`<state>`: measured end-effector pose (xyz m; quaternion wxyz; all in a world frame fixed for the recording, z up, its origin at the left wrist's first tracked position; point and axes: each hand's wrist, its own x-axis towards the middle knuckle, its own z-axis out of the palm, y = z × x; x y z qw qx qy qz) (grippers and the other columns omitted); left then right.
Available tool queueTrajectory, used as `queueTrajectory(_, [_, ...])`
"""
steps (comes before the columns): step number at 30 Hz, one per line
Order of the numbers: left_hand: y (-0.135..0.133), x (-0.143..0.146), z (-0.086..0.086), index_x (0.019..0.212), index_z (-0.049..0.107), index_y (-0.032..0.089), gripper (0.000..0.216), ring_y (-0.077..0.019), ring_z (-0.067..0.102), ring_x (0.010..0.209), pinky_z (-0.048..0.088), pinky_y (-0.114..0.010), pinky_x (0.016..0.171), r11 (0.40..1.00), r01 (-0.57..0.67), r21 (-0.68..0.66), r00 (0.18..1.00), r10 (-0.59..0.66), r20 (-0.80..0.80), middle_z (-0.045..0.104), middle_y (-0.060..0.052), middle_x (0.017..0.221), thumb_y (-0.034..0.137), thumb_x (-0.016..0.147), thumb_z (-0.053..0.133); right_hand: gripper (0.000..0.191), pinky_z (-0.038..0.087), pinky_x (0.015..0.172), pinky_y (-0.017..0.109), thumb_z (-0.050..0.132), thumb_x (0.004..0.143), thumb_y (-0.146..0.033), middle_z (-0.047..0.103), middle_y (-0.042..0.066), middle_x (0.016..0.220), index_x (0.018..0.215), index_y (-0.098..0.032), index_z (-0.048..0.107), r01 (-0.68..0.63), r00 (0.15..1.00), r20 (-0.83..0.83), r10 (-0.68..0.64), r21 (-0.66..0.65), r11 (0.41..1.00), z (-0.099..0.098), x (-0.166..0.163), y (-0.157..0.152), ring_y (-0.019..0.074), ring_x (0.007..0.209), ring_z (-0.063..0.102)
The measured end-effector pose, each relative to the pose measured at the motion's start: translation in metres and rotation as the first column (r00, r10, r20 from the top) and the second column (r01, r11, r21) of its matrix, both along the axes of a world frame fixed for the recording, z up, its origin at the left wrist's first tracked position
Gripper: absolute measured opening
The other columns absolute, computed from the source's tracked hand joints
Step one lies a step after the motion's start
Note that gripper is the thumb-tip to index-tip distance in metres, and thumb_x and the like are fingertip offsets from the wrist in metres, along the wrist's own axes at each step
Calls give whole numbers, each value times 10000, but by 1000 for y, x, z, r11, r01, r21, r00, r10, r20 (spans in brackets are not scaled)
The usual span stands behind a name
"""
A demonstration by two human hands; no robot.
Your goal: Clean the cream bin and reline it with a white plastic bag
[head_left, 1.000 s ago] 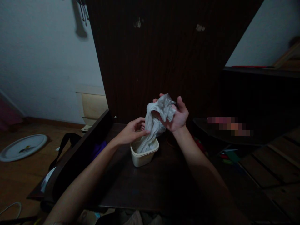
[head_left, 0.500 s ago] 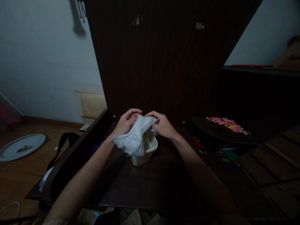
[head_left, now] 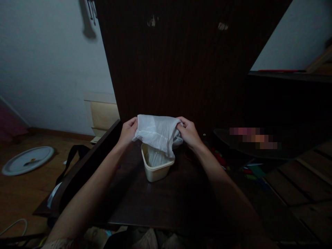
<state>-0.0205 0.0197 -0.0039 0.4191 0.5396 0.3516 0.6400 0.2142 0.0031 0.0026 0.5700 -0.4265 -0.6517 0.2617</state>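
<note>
A thin white plastic bag (head_left: pixel 158 128) is stretched between my two hands, its lower part hanging down into a small cream plastic bin (head_left: pixel 158 173). The bin stands upright on the dark wooden surface, its near rim uncovered. My left hand (head_left: pixel 129 129) pinches the bag's left edge, while my right hand (head_left: pixel 188 132) grips the right edge with the thumb in front. The bag hides the bin's far rim.
Behind the bin rises a tall dark wooden panel (head_left: pixel 176 62). A low wooden side board (head_left: pixel 88 169) runs along the left. To the right is a dark rounded shelf (head_left: pixel 220 138) with a blurred patch on it. A white round lid-like disc (head_left: pixel 48 152) lies on the floor.
My hands have moved apart, spreading the bunched bag into a wide sheet above the bin. The bag's folds have come off the bin's near left side, showing its rim and inside.
</note>
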Motion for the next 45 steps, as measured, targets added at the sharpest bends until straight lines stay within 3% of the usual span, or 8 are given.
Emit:
queueTrajectory(9, [5, -6, -7, 671, 661, 142, 236, -79, 463, 509, 328, -179, 483, 988, -125, -86, 991, 128, 27, 568, 35, 574, 360, 749, 709, 231, 516, 694, 345, 569, 783, -292, 655, 68, 963, 969, -181, 650, 261, 965, 34, -262, 27, 965, -19, 9, 14, 191, 752, 614])
queueTrajectory(12, [6, -6, -12, 809, 680, 138, 165, -94, 532, 554, 380, -181, 508, 987, -87, -136, 995, 92, 32, 626, 15, 655, 267, 709, 702, 245, 531, 743, 362, 557, 785, -214, 581, 112, 1134, 1025, -197, 604, 375, 921, 28, -390, 216, 901, -16, -2, -5, 202, 865, 613])
queueTrajectory(16, [3, -4, -15, 1004, 626, 162, 386, -143, 672, 744, 492, -220, 626, 980, 0, -201, 999, 10, 50, 721, -66, 985, 109, 623, 657, 307, 521, 875, 438, 645, 807, -285, 590, 123, 1119, 1100, -204, 601, 84, 874, 384, -297, 483, 872, -8, -23, -37, 278, 1037, 582])
queueTrajectory(21, [-7, -7, -15, 1087, 625, 179, 430, -188, 680, 951, 520, -244, 698, 975, 116, -190, 991, -127, -43, 634, -102, 1273, 156, 659, 663, 217, 490, 902, 440, 622, 842, -202, 689, 110, 1047, 1055, -185, 658, 25, 767, 611, -195, 276, 961, -11, -32, -34, 275, 989, 607])
queueTrajectory(26, [-15, -10, -15, 1314, 549, 209, 770, -248, 651, 1033, 577, -382, 834, 964, 229, -139, 929, -258, -263, 630, -118, 1236, 300, 619, 867, 113, 500, 795, 347, 600, 808, -181, 728, 38, 888, 891, -190, 676, -18, 966, 257, 12, 21, 1000, -10, -22, -10, 201, 845, 666])
queueTrajectory(32, [-28, -7, 0, 1478, 456, 331, 1009, -337, 588, 1228, 576, -501, 937, 956, 273, 105, 861, -194, -471, 225, -156, 1638, 355, 589, 932, 184, 499, 714, 302, 699, 746, -292, 717, 10, 847, 903, -196, 679, -240, 968, -115, 224, -152, 959, 14, -19, -18, 172, 770, 654])
queueTrajectory(36, [-39, -5, 22, 1139, 730, 205, 333, -298, 605, 1229, 549, -463, 989, 948, 179, 265, 904, -52, -425, 603, -139, 1367, 398, 868, 710, 207, 487, 663, 274, 770, 715, -296, 705, -5, 820, 884, -207, 690, -302, 945, -187, 270, -175, 937, 34, -17, -34, 145, 711, 629])
queueTrajectory(45, [-50, -13, 48, 898, 722, 191, 192, -131, 671, 700, 564, -246, 703, 957, 195, 213, 980, -196, -20, 704, -5, 782, 362, 830, 778, 421, 394, 520, 226, 824, 693, -574, 603, -28, 656, 730, -184, 668, -352, 926, -232, 298, -245, 904, 51, 1, -44, 101, 565, 510])
